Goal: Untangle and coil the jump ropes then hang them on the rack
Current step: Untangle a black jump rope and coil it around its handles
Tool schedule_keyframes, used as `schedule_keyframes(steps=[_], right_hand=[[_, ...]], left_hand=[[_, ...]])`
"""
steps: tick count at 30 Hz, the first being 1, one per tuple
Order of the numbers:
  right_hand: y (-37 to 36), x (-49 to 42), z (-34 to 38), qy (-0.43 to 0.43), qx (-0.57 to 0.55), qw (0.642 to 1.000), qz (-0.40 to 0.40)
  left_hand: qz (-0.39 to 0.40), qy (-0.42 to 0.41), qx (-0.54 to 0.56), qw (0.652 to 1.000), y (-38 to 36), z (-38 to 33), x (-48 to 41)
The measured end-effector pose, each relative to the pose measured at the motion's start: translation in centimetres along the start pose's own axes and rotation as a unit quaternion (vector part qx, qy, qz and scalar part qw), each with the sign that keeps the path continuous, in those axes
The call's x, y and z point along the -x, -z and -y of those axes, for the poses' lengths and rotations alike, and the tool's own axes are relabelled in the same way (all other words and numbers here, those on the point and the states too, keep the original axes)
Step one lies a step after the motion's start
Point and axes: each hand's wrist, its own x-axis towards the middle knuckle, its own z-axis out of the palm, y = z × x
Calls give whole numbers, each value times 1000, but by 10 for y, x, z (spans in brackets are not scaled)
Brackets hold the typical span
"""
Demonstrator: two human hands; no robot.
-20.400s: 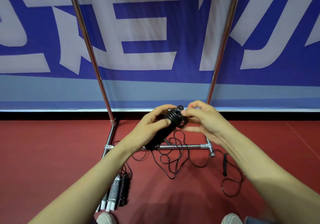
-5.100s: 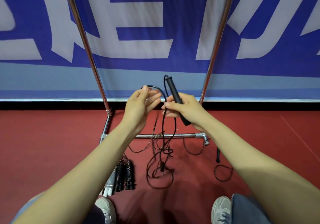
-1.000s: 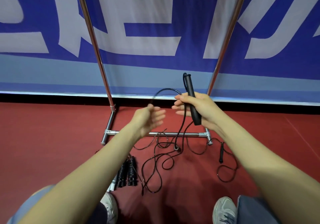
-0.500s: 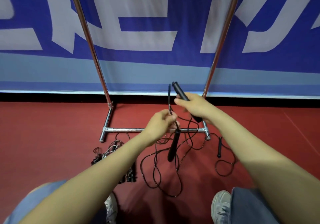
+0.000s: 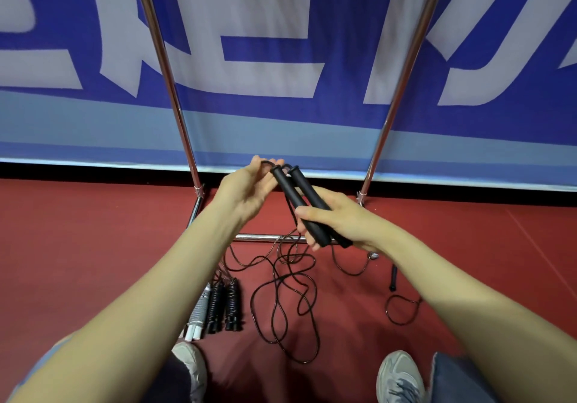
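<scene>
Red floor [image 5: 93,246], three coiled ropes [image 5: 217,306] below fingers, unhung; right hand [image 5: 340,218] grips both handles [image 5: 290,190], left hand [image 5: 246,190] pinches cord [image 5: 266,162], coiling unstarted

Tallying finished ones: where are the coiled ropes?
Head view, lower left: the coiled ropes lie on the floor by the left shoe, left of the loose cord.

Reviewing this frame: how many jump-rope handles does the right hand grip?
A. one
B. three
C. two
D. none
C: the right hand is wrapped round two black handles held side by side, while the left hand pinches the cord at their tops.
</scene>
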Motion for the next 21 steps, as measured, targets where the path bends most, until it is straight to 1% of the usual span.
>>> schedule_keyframes(steps=[2, 4, 6, 7, 8, 9, 10, 11, 12, 14, 16, 18, 21], right_hand=[[5, 2, 1, -6, 18, 1000, -4], [11, 4, 2, -18, 28, 999, -1], [17, 7, 5, -24, 30, 999, 6], [19, 9, 6, -23, 34, 999, 13], [21, 10, 8, -20, 43, 999, 23], [24, 11, 9, -17, 52, 998, 34], [27, 13, 11, -16, 61, 997, 46], [29, 14, 12, -18, 65, 996, 56], [32, 15, 13, -23, 62, 996, 64], [35, 19, 15, -28, 54, 995, 81], [38, 23, 17, -32, 54, 992, 110], [40, 28, 18, -41, 59, 988, 136], [48, 33, 20, -61, 57, 988, 126]], left_hand=[[27, 8, -104, 994, 3, 1, 0], [37, 21, -175, 984, 6, 4, -1], [24, 26, -259, 965, 7, 10, 0], [7, 15, -315, 949, 8, 12, -1], [-20, -15, -377, 926, 8, 14, -2], [-50, -70, -431, 898, 9, 15, -3], [-66, -136, -462, 874, 9, 14, -4], [-51, -191, -464, 863, 8, 13, -2], [-7, -217, -459, 862, 5, 11, 2], [111, -201, -489, 841, -1, 10, 11], [179, -135, -532, 817, -3, 11, 17], [198, -108, -564, 794, 0, 10, 20], [201, -118, -593, 771, 5, 1, 20]])
